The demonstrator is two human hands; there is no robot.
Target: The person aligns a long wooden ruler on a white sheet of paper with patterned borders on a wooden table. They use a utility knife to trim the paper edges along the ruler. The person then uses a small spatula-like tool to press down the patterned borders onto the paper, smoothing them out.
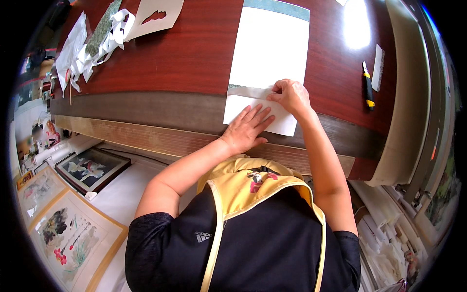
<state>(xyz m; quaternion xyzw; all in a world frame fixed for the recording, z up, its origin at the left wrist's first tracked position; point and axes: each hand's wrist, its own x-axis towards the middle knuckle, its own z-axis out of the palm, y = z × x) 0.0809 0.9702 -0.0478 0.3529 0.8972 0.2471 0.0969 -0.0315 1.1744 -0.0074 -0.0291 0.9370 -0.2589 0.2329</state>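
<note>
The left hand (245,131) lies open, fingers spread flat on the lower part of a long white sheet (270,48) with grey-green patterned bands. The right hand (293,100) pinches the sheet near its lower band, thumb and fingertips together. The sheet lies on a glossy red-brown table (194,63), its bottom end near the front edge. To the right are a yellow-and-black utility knife (368,90) and a narrow white strip (377,68); at far left, crumpled paper offcuts (73,51).
</note>
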